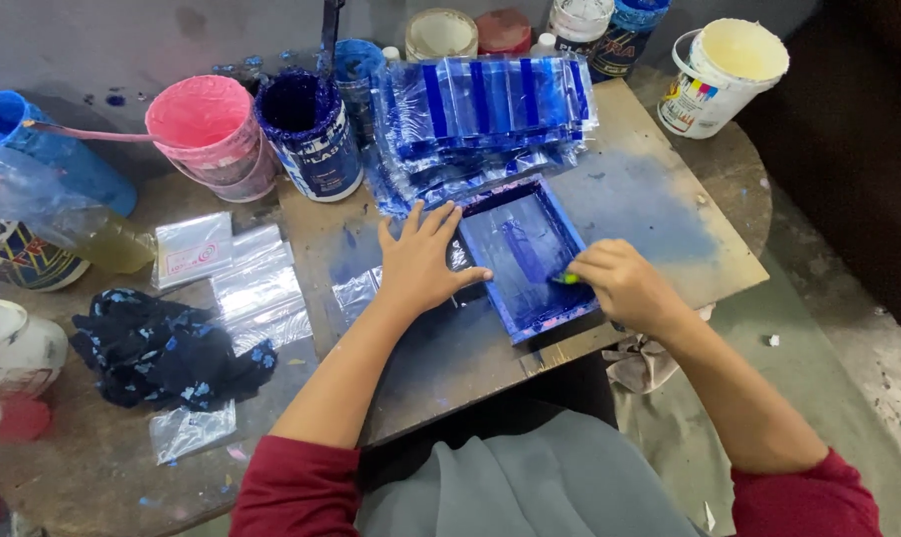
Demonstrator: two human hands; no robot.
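Pressing left hand (420,264) spread flat on blue screen frame (526,257) near board's front edge; right hand (619,283) pinching small green-tipped tool (567,278); frame looks stiff, light, ink-slick — grip rim

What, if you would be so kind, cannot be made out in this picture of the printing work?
- Tool in the right hand: head view, only a green tip shows; the fingers cover the rest.
- Sheet under the blue frame: hidden by the inked screen.
- Left-edge pots: cut off by the edge.
- Lap: hidden by the table.
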